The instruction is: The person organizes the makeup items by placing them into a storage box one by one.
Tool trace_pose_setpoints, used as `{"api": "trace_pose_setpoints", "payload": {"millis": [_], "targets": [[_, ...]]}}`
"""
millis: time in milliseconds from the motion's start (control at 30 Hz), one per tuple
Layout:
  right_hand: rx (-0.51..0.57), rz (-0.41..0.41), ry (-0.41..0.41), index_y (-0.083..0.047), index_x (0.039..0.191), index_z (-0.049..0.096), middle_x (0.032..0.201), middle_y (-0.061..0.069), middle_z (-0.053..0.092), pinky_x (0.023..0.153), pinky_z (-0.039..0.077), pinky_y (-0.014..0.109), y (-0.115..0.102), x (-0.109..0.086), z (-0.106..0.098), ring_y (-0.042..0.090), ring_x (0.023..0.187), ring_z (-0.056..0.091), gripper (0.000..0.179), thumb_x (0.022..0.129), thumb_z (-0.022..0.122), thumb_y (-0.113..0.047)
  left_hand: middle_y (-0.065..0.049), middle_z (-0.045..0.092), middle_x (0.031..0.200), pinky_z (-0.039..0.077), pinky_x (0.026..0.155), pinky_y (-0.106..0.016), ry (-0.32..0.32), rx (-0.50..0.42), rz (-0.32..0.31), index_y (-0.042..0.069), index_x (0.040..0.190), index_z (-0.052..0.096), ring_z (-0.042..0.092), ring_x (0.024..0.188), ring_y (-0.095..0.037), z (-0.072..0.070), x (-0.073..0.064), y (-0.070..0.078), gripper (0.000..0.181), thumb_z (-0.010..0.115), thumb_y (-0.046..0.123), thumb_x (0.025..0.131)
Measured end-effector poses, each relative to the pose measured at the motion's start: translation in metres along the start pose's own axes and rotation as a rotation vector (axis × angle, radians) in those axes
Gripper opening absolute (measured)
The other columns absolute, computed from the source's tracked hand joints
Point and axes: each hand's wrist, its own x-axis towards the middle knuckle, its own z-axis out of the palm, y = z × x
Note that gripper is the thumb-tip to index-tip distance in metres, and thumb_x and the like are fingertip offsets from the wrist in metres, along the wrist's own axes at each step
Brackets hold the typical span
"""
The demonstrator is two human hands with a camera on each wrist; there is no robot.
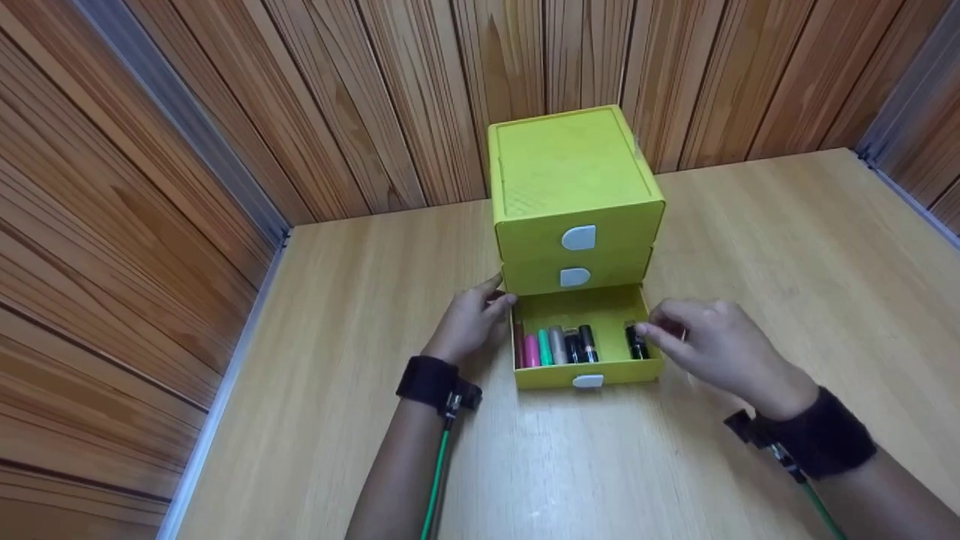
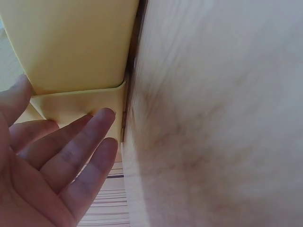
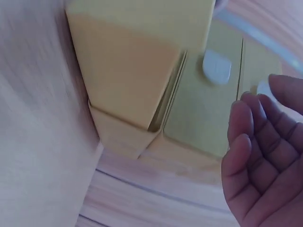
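A yellow drawer unit [image 1: 574,169] stands on the table with its bottom drawer [image 1: 611,311] pulled out. Along the drawer's left part stand several small tubes, among them a pink tube [image 1: 532,350], a green tube [image 1: 544,347] and a grey tube [image 1: 557,345]. Apart from these, a black tube [image 1: 636,341] leans at the drawer's right side. My left hand [image 1: 474,319] rests at the unit's left side, fingers extended along the casing [image 2: 75,101]. My right hand [image 1: 709,341] is beside the black tube, its fingers loosely bent; the right wrist view shows nothing held in that hand [image 3: 265,156].
Two upper drawers with white tabs [image 1: 578,238] are closed above the pulled-out one. Wood-panelled walls [image 1: 420,97] rise behind and left of the table [image 1: 360,300]. Green cables [image 1: 437,480] run from the wrist straps.
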Motion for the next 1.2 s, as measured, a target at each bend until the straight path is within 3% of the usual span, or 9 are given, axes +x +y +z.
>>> {"api": "trace_pose_setpoints", "payload": {"millis": [167, 467, 633, 867, 1200], "targets": [[0.003, -0.131, -0.017, -0.008, 0.084, 0.068, 0.07, -0.007, 0.065, 0.051, 0.046, 0.009, -0.021, -0.017, 0.022, 0.0, 0.057, 0.056, 0.013, 0.078, 0.079, -0.008, -0.007, 0.049, 0.143, 0.031, 0.11, -0.031, 0.003, 0.005, 0.005, 0.008, 0.149, 0.038, 0.04, 0.134, -0.017, 0.0, 0.0, 0.001, 0.066, 0.05, 0.049, 0.098], [-0.141, -0.208, 0.001, -0.011, 0.082, 0.067, 0.069, -0.005, 0.068, 0.045, 0.049, 0.022, -0.035, -0.025, 0.058, 0.005, 0.054, 0.059, 0.021, 0.073, 0.085, -0.014, -0.006, 0.053, 0.139, 0.035, 0.108, -0.029, -0.007, -0.014, 0.01, 0.008, 0.15, 0.037, 0.046, 0.13, -0.015, 0.003, -0.001, 0.001, 0.067, 0.05, 0.049, 0.098], [-0.148, -0.272, 0.035, -0.009, 0.085, 0.069, 0.071, -0.002, 0.07, 0.044, 0.05, 0.024, -0.032, -0.019, 0.063, 0.009, 0.055, 0.064, 0.023, 0.071, 0.086, -0.011, -0.006, 0.055, 0.138, 0.036, 0.108, -0.03, 0.001, -0.018, 0.0, 0.008, 0.149, 0.037, 0.047, 0.129, -0.015, 0.001, -0.001, 0.001, 0.067, 0.051, 0.048, 0.098], [-0.143, -0.328, 0.069, -0.012, 0.075, 0.066, 0.06, -0.006, 0.06, 0.041, 0.048, 0.025, -0.028, -0.012, 0.067, 0.008, 0.049, 0.058, 0.018, 0.074, 0.085, -0.014, -0.008, 0.058, 0.134, 0.043, 0.102, -0.029, -0.015, -0.02, 0.011, 0.006, 0.15, 0.036, 0.055, 0.119, -0.013, 0.001, 0.0, 0.001, 0.065, 0.052, 0.044, 0.099], [-0.18, -0.313, 0.05, -0.01, 0.071, 0.064, 0.056, -0.004, 0.056, 0.041, 0.049, 0.028, -0.024, -0.007, 0.067, 0.013, 0.049, 0.06, 0.019, 0.075, 0.083, -0.01, -0.007, 0.06, 0.131, 0.041, 0.104, -0.031, -0.003, -0.033, 0.024, 0.005, 0.149, 0.038, 0.053, 0.122, -0.015, 0.0, -0.001, 0.0, 0.065, 0.052, 0.044, 0.099]]}}
